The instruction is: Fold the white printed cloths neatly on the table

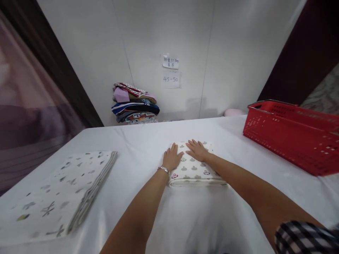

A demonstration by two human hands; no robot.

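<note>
A white cloth with small printed motifs (194, 169) lies folded into a thick, compact rectangle on the white table. My left hand (172, 157) rests on its left edge, fingers stretched out and pointing away from me; a silvery bracelet circles that wrist. Flat on the cloth's upper middle is my right hand (198, 150), with its fingers spread. Neither hand grips the fabric. To the left lies another folded white cloth (66, 187), larger and printed with plant-like shapes, its layered edge facing right.
A red plastic basket (288, 137) with a metal handle stands at the table's right. Beyond the far edge, a pile of folded textiles (135, 106) leans near the wall. Paper signs (171, 79) hang on the wall. A sheer pinkish curtain (31, 95) is at left.
</note>
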